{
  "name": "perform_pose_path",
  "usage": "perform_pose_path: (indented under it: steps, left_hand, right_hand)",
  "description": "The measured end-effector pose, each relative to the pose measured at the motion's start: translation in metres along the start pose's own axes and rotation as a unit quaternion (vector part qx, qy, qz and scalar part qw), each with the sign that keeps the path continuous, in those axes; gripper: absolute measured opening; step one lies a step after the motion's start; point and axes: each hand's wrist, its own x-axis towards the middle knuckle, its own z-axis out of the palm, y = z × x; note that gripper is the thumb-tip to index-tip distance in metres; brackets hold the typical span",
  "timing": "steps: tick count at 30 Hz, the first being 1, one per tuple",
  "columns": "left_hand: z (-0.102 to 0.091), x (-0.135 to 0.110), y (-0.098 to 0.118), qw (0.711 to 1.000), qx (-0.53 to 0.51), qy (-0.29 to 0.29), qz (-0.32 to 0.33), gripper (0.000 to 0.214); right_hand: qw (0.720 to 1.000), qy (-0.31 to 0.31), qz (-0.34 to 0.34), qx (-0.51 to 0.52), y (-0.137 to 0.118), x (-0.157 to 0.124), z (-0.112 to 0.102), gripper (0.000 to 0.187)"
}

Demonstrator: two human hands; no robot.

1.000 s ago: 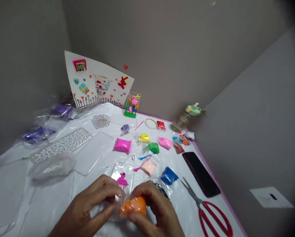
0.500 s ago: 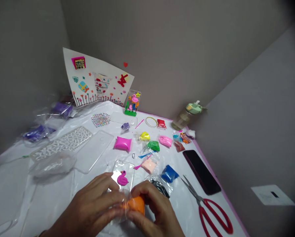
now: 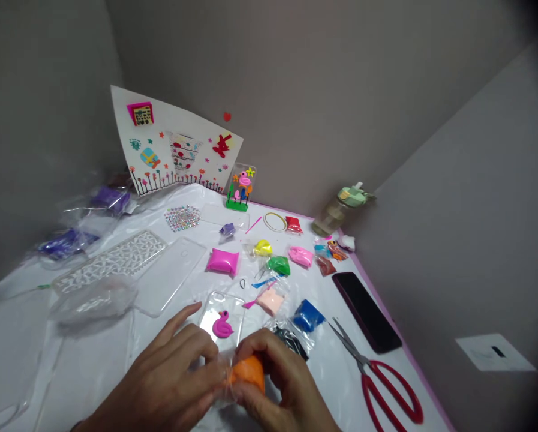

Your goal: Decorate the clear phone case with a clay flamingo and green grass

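My left hand (image 3: pixel 174 372) and my right hand (image 3: pixel 273 378) both pinch a clear plastic bag (image 3: pixel 224 384) holding a lump of orange clay (image 3: pixel 248 373) at the bottom middle of the view. My right fingers wrap over the lump and hide part of it. My left index finger points away from the bag, beside the lower left edge of a clear phone case (image 3: pixel 210 313). A pink clay flamingo (image 3: pixel 222 326) lies on that case, just above my hands.
Bagged clay in pink, yellow, green, blue and other colours lies on the white plastic sheet (image 3: pixel 93 360). Red-handled scissors (image 3: pixel 385 390) and a black phone (image 3: pixel 366 312) sit near the right edge. Further clear cases, a bottle (image 3: pixel 334 216) and a decorated paper (image 3: pixel 174 141) stand beyond.
My left index finger has straightened and lifted away from the bag. The hands now cover a little more of the orange clay, and the view has shifted slightly.
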Motion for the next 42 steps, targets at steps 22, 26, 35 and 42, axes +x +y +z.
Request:
perform_pose_path:
  steps: [22,26,35,42]
  left_hand:
    - [-0.014,0.004,-0.009,0.65,-0.616,-0.043,-0.442,0.044]
    - [-0.012,0.003,-0.004,0.638,-0.602,-0.008,-0.481,0.046]
    - [-0.003,0.003,-0.004,0.636,-0.602,-0.03,-0.482,0.052]
    - [-0.005,0.006,0.005,0.67,-0.604,-0.054,-0.427,0.042]
  right_hand:
    - [0.886,0.234,-0.057,-0.396,0.069,0.023,-0.117,0.024]
    - [0.865,0.242,-0.083,-0.432,0.067,0.02,-0.105,0.027]
    - [0.849,0.131,-0.361,-0.362,0.0,0.006,-0.001,0.018]
    - [0.864,0.179,-0.351,-0.313,-0.002,0.002,0.021,0.009]
